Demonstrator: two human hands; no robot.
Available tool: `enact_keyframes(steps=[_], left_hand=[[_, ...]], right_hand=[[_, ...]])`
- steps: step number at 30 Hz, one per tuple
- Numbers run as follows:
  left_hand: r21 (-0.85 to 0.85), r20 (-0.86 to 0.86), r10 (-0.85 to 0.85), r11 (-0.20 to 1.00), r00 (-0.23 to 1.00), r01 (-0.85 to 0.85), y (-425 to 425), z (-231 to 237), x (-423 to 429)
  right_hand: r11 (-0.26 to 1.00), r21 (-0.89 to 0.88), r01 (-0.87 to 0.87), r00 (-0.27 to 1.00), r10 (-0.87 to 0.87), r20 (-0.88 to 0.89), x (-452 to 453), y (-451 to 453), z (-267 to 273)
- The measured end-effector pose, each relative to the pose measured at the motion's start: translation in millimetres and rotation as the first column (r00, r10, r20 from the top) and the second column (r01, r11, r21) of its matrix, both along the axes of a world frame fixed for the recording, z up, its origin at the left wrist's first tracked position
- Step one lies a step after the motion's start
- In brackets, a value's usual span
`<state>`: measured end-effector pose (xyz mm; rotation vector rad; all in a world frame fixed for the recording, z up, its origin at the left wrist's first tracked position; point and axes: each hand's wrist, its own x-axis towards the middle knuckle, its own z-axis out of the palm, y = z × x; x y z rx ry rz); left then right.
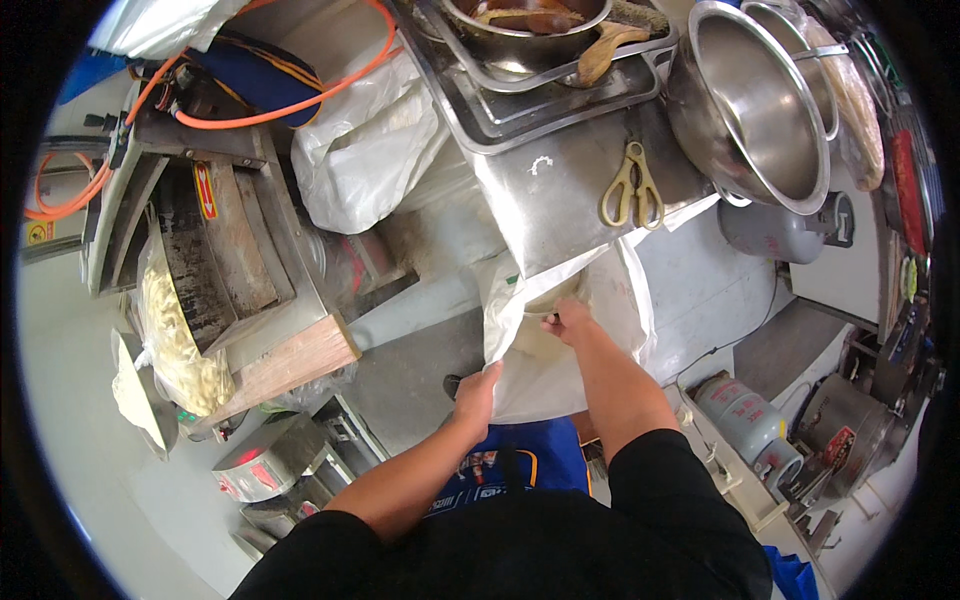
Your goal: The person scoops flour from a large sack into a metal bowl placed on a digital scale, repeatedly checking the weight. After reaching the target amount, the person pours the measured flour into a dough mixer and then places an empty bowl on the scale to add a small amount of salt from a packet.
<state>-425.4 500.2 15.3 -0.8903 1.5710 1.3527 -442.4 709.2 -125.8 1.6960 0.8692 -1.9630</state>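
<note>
A large white sack [540,390] stands with its mouth spread in front of me, below the corner of a metal table. My left hand [475,401] grips the sack's rim on the near left side. My right hand [568,322] reaches inside, its fingers closed around the handle of a round scoop or bowl [551,298]. The sack's front fold and the hand hide part of that vessel. Pale powder [536,343] shows deeper in the sack, beneath the vessel. Whether the vessel holds powder is hard to tell.
Yellow-handled scissors [632,187] lie on the metal table [555,202], near stacked trays [495,127] and a tilted steel basin [757,109]. At left is a machine [232,255] with a bag of pale pieces [180,337]. Gas cylinders [739,409] stand right.
</note>
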Motion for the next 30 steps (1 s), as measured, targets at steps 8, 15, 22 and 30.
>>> enact_keyframes(steps=[8,15,22,30], left_hand=[[-0.106,-0.182,-0.088,0.992,0.979,0.069,42,40,-38],[-0.137,-0.159,-0.390,0.919,0.907,0.371,65,29,-76],[-0.205,-0.298,-0.440,0.896,0.847,0.394,44,32,-62],[-0.237,-0.470,-0.397,0.917,0.788,0.321,-43,62,-28]], right_hand=[[0.996,0.061,-0.058,0.998,0.056,0.040,11,51,-24],[0.978,0.007,-0.208,0.978,0.207,0.033,14,58,-18],[0.971,-0.081,-0.225,0.974,0.221,-0.055,28,51,17],[0.964,-0.044,-0.263,0.961,0.258,-0.101,53,46,112]])
